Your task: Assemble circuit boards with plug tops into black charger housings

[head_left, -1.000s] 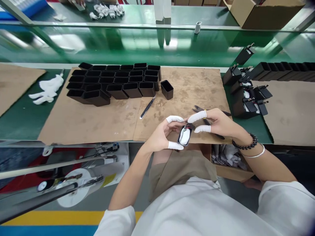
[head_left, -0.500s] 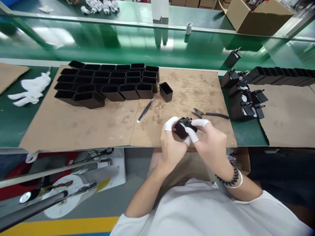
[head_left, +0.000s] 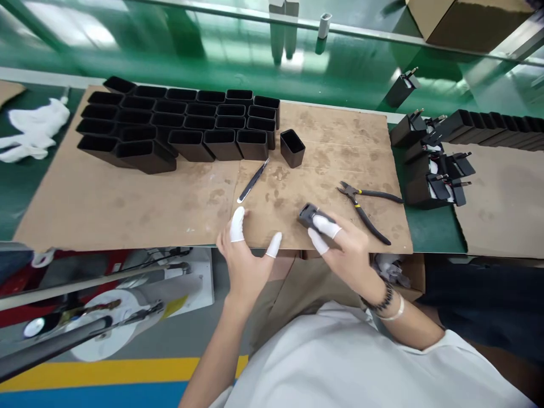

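My right hand (head_left: pixel 346 252), with white finger cots on thumb and finger, is closed on a black plug adapter (head_left: pixel 309 214) over the cardboard (head_left: pixel 204 209). Most of the adapter's near side is hidden by the fingers. My left hand (head_left: pixel 247 266) is apart from it, thumb and cot-covered forefinger spread, with nothing between them. Just beyond the left fingertips lie tweezers (head_left: pixel 254 180). A lone open black housing (head_left: pixel 292 149) stands past the adapter. Diagonal cutters (head_left: pixel 356 195) with dark, yellow-marked handles lie spread to the right of the adapter.
Rows of open black housings (head_left: pixel 191 122) stand at the back left. On the right are several black adapters with plug prongs (head_left: pixel 425 190) and a row of black cases (head_left: pixel 488 127). White gloves (head_left: pixel 36 127) lie far left. A cardboard box (head_left: pixel 476 22) sits at the top right.
My left hand has let go of the adapter and moved left, opening. The adapter stays in my right hand, turned over. More of the cutters now shows, and the camera view has shifted.
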A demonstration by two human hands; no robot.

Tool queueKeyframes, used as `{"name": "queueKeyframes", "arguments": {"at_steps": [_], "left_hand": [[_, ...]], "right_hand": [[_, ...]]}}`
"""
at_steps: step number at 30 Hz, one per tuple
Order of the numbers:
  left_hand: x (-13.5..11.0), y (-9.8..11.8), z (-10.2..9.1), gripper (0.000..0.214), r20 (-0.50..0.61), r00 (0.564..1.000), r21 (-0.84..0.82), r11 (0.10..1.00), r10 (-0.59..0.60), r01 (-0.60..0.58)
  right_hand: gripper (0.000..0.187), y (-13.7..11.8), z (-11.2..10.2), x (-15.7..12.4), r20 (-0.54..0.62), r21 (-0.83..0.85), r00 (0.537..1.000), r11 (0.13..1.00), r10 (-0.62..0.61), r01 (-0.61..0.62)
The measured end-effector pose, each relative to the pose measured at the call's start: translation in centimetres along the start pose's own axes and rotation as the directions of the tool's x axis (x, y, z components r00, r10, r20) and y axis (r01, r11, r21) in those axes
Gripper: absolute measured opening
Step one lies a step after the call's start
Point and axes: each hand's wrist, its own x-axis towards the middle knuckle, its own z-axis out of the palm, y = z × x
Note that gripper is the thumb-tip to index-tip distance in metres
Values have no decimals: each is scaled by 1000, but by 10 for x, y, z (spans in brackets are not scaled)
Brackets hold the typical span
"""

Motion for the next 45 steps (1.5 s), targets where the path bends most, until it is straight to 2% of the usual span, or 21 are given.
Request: {"name": "queueKeyframes", "arguments": {"at_steps": [4, 6, 8, 11, 13, 17, 19, 20, 21, 22, 24, 26, 27, 28, 30, 33, 38, 41, 43, 45], "left_hand": [[-2, -5, 3, 74, -17, 1000, 13, 1000, 0, 0], [-1, -1, 6, 70, -19, 1000, 31, 999, -13, 13], [0, 1, 8, 67, -3, 1000, 42, 999, -23, 24], [1, 2, 9, 63, 3, 1000, 48, 999, -13, 13], [2, 1, 9, 60, -3, 1000, 47, 999, 2, -2], [3, 6, 7, 47, 24, 999, 7, 1000, 28, -29], [1, 14, 6, 52, 64, 995, -89, 993, 81, -75], [0, 20, 7, 60, 92, 989, -164, 982, 114, -98], [-2, 26, 8, 70, 118, 982, -247, 963, 145, -112], [-2, 32, 9, 79, 133, 977, -328, 937, 169, -118], [-2, 46, 13, 89, 118, 973, -462, 878, 200, -124], [2, 59, 15, 83, 76, 981, -567, 817, 179, -105], [4, 65, 15, 77, 73, 985, -610, 789, 153, -78], [8, 70, 14, 73, 81, 989, -643, 765, 122, -41], [13, 77, 11, 68, 125, 991, -675, 737, 52, 47], [19, 82, 6, 70, 183, 983, -699, 701, -17, 142], [20, 84, 1, 67, 249, 966, -776, 582, -71, 243], [22, 85, -1, 68, 323, 940, -815, 473, -108, 334], [26, 84, -2, 69, 409, 900, -828, 355, -149, 435], [30, 80, -2, 67, 505, 842, -816, 211, -191, 537]], "right_hand": [[26, 2, -4, 5, 36, 2, 997, 998, 62, -62], [19, 5, -6, 6, 41, -26, 995, 996, 88, -87], [13, 9, -7, 6, 54, -58, 996, 996, 74, -71], [16, 14, -9, 7, 29, -96, 998, 994, 52, -49], [12, 18, -8, 7, 62, -101, 996, 993, 68, -62], [8, 25, -3, 8, 208, -58, 959, 981, 192, -184], [9, 24, 0, 7, 169, 64, 946, 954, 277, -291], [13, 22, 1, 6, 141, 176, 927, 912, 348, -369], [18, 18, 2, 5, 131, 315, 889, 831, 440, -458], [24, 14, 2, 5, 164, 459, 828, 701, 537, -546], [29, 3, 3, 4, 362, 656, 661, 325, 657, -682], [29, -8, 3, 3, 605, 662, 505, -36, 615, -749], [30, -14, 3, 3, 694, 624, 448, -162, 564, -764], [32, -19, 2, 2, 757, 583, 405, -250, 513, -773], [34, -26, 1, 1, 820, 528, 365, -335, 442, -780], [35, -29, -1, -2, 838, 514, 364, -362, 407, -778], [29, -25, 1, -7, 806, 562, 361, -413, 469, -716], [32, -24, 2, -10, 750, 599, 389, -300, 534, -742], [38, -23, 1, -12, 708, 617, 441, -180, 551, -766], [41, -21, -3, -12, 678, 621, 509, -43, 531, -782]]}}
